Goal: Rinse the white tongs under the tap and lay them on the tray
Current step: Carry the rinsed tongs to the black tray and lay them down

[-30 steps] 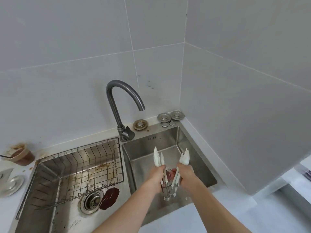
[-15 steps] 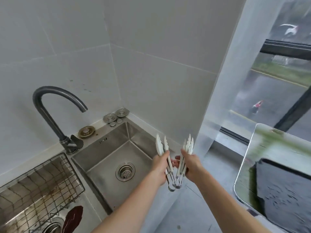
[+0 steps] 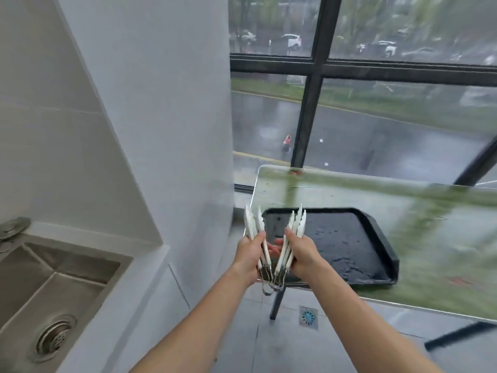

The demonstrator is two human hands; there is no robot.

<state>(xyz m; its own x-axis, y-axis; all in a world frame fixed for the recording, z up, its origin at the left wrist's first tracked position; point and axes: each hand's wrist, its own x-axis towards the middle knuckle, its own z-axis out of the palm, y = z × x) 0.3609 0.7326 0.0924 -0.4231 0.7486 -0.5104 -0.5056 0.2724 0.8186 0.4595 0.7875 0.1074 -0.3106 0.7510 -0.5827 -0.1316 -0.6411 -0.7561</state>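
Observation:
I hold a bunch of white tongs [image 3: 294, 230] with metal hinged ends, tips pointing up and away from me. My left hand [image 3: 248, 258] grips the left arms of the bunch and my right hand [image 3: 302, 254] grips the right arms, so the tongs splay in a V. They hang in the air just in front of the near left corner of a wet black tray [image 3: 347, 243]. The tray lies on a glossy table [image 3: 441, 232] by the window. The tap is out of view.
The steel sink [image 3: 45, 278] with its drain strainer [image 3: 53, 337] is at the lower left, behind a white wall corner [image 3: 166, 157]. A floor drain [image 3: 308, 316] and a black table leg [image 3: 277, 302] lie below the table. A large window is behind.
My view has swung right from the sink to the table. Both hands carried the tongs away from the basin to the tray's near corner; the grip stays the same.

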